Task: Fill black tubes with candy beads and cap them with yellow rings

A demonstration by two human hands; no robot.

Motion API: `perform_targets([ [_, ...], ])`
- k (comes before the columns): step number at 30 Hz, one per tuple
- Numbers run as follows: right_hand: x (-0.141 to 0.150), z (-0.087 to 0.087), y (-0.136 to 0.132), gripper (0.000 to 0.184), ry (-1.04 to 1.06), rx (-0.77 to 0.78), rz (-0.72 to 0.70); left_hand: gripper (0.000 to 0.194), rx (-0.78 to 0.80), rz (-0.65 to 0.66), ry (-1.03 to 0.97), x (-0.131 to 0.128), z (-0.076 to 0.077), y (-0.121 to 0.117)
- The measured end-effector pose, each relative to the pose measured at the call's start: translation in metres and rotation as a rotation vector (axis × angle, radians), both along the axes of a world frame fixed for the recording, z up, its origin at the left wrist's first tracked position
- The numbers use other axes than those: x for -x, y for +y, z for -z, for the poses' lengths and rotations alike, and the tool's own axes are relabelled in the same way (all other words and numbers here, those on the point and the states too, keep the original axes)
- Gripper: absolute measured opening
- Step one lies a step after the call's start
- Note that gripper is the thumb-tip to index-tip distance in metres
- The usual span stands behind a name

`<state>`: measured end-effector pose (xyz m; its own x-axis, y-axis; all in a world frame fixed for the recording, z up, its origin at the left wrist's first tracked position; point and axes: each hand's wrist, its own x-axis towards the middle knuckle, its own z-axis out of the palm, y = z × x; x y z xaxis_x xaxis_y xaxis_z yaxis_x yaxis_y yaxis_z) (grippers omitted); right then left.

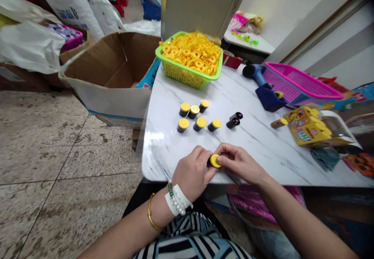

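Observation:
Near the table's front edge, my left hand [193,170] is closed around a small dark cylinder with a yellow cap [215,160]; most of its body is hidden by the fingers. The thumb and fingers of my right hand [238,161] pinch that cap from the right. Beyond my hands stand several dark cylinders with yellow caps [200,124] in two loose rows. To their right, two dark cylinders without yellow caps [233,123] sit side by side, their ends showing purple.
A green basket [189,78] heaped with yellow ring-shaped pieces stands at the table's back left. An open cardboard box [113,99] adjoins the left edge. On the right are a pink basket [304,80], a dark blue holder [270,99] and a yellow display box [306,128] with capped cylinders.

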<state>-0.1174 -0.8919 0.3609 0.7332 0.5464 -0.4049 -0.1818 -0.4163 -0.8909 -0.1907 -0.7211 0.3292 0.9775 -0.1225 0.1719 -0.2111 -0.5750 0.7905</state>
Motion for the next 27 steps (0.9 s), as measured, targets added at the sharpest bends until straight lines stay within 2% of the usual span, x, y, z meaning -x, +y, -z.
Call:
perform_targets([
  [3,0.015,0.002,-0.003,0.039,-0.103,-0.015,0.056,0.015,-0.076,-0.022,0.058,0.003,0.000,-0.001],
  [5,0.020,0.006,0.003,0.037,-0.231,0.044,0.121,0.017,-0.083,-0.031,0.075,0.003,0.000,-0.001],
  [8,0.016,0.015,0.021,0.026,-0.410,0.117,0.277,0.037,-0.020,-0.061,0.093,0.000,-0.004,0.005],
  [10,0.007,0.021,0.034,0.029,-0.410,0.070,0.360,0.047,-0.009,-0.088,0.106,-0.006,-0.007,0.013],
  [13,-0.007,0.025,0.038,0.042,-0.336,-0.068,0.391,0.034,-0.085,-0.111,0.102,-0.017,-0.011,0.026],
  [15,-0.014,0.023,0.028,0.045,-0.398,-0.069,0.419,0.026,-0.133,-0.107,0.092,-0.022,-0.012,0.030],
  [17,-0.024,0.018,0.010,0.040,-0.646,0.074,0.499,0.022,-0.178,-0.105,0.088,-0.022,-0.013,0.029],
  [19,-0.040,0.014,-0.008,0.039,-0.958,0.302,0.583,0.020,-0.234,-0.111,0.087,-0.018,-0.013,0.022],
  [21,-0.058,0.013,-0.020,0.042,-1.118,0.513,0.613,0.018,-0.276,-0.112,0.086,-0.014,-0.014,0.014],
  [24,-0.080,0.017,-0.023,0.038,-1.069,0.681,0.597,0.014,-0.298,-0.102,0.069,-0.008,-0.016,0.004],
  [27,-0.082,0.017,-0.017,0.024,-1.015,0.676,0.593,0.014,-0.270,-0.108,0.057,-0.006,-0.016,0.003],
])
